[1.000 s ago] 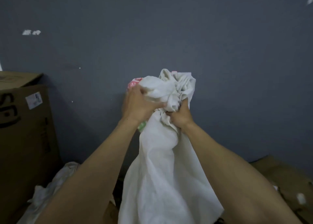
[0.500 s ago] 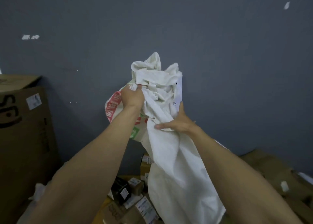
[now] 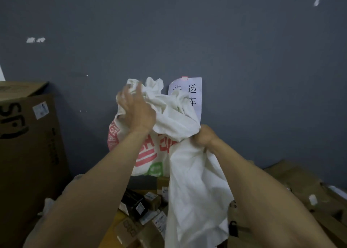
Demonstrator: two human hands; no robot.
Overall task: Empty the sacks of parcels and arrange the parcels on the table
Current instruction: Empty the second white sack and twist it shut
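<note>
White woven sack [image 3: 191,191] hangs at the centre of the frame, held high, probably so its contents can drop; the right hand [image 3: 203,138] clenches a fold at mid-height, likely to steady the cloth; the left hand [image 3: 139,112] lies over the bunched top, its fingers blurred, so I cannot tell its grasp; small parcels [image 3: 144,208] lie heaped on the table [image 3: 114,219], lower centre, seemingly already tipped out.

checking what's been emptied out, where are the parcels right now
In the head view the parcels lie heaped low in the middle, below the raised white sack and right of the big cardboard box.
</note>
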